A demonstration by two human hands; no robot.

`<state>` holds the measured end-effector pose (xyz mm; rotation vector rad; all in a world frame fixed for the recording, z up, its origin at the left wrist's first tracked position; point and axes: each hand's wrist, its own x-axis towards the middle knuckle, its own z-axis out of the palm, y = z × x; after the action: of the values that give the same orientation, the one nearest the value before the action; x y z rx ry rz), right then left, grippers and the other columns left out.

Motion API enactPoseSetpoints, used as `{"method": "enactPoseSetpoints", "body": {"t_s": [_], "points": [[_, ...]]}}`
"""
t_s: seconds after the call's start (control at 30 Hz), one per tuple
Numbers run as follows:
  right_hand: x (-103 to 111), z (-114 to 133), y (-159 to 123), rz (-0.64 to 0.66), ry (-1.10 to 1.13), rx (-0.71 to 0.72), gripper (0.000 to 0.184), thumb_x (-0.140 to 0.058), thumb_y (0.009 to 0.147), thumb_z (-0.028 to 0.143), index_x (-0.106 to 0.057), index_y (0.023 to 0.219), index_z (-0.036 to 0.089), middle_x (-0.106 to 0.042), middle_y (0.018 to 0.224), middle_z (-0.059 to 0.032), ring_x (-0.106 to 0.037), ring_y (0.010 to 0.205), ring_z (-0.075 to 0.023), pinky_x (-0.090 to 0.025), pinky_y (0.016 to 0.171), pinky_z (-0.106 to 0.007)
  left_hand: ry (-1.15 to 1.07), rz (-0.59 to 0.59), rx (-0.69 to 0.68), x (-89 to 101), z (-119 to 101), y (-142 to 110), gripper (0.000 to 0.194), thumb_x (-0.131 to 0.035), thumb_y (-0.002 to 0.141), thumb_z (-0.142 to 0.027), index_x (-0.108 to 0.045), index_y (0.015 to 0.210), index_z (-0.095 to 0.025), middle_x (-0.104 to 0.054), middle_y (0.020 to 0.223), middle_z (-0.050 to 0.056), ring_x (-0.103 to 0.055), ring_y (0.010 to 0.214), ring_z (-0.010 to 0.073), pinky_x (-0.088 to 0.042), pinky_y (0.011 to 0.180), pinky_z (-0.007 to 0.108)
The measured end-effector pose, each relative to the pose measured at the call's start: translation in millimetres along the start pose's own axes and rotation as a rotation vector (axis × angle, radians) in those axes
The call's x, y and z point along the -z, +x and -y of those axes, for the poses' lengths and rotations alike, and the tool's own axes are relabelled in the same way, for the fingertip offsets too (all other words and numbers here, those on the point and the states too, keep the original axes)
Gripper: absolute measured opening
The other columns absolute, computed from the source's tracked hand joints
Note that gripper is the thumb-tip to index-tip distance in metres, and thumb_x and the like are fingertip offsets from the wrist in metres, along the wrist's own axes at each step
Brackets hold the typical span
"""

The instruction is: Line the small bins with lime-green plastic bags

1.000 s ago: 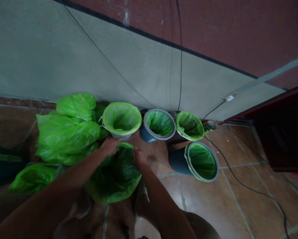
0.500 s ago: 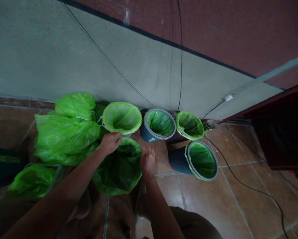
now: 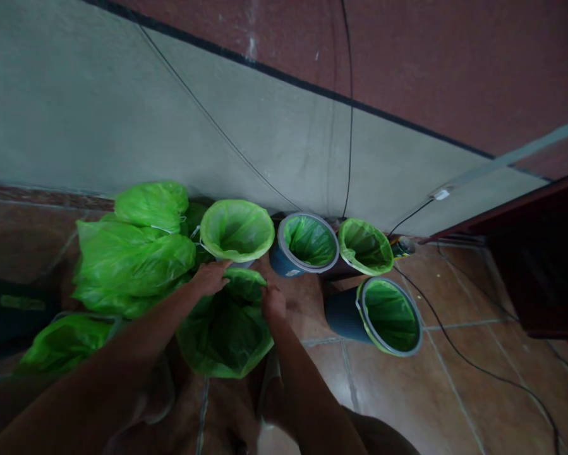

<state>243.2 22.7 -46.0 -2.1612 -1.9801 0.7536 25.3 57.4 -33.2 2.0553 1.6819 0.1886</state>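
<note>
Between my feet stands a bin lined with a green trash bag [image 3: 231, 363], its mouth facing up. My left hand [image 3: 211, 278] pinches the bag's rim at the far left. On the far right side of the same rim, my right hand [image 3: 274, 302] grips the plastic with closed fingers. The bin itself is mostly hidden under the bag. Just beyond my hands is a light bin with a green liner [image 3: 239, 230] folded over its edge.
Along the wall are a blue bin with a grey ring [image 3: 307, 243] and another lined bin [image 3: 366, 246]. A tilted lined bin [image 3: 347, 316] is at right. Full green bags [image 3: 136, 259] are piled left, near a lined basket [image 3: 68, 341]. A black cable [image 3: 468, 354] crosses the floor.
My hands have drawn slightly closer together on the far rim, and the bag's edge between them is pulled up. The view has shifted a little.
</note>
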Motion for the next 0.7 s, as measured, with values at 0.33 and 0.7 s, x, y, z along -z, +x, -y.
{"method": "enactPoseSetpoints", "body": {"t_s": [0.33,0.7], "points": [[3.7,-26.7,-75.4,-0.297,-0.009,-0.293,0.056,-0.037,0.093,0.047,-0.049,0.131,0.006,-0.060,0.118,-0.0275,-0.061,0.106,-0.0339,-0.048,0.083,-0.043,-0.159,-0.209,0.128,13.5,-3.3,-21.2,0.053,-0.052,0.085,-0.046,-0.053,0.129,-0.017,-0.062,0.127,0.010,-0.059,0.113,0.0234,-0.044,0.100,0.034],[15.2,6.7,34.6,0.032,0.005,0.258,0.031,-0.046,0.093,0.035,-0.064,0.116,0.025,-0.073,0.103,-0.0044,-0.065,0.094,-0.0174,-0.045,0.084,-0.025,0.052,-0.024,0.045,-10.3,-6.3,4.6,0.038,-0.038,0.093,-0.040,-0.067,0.107,-0.021,-0.072,0.105,0.009,-0.066,0.098,0.0240,-0.048,0.090,0.034]]}}
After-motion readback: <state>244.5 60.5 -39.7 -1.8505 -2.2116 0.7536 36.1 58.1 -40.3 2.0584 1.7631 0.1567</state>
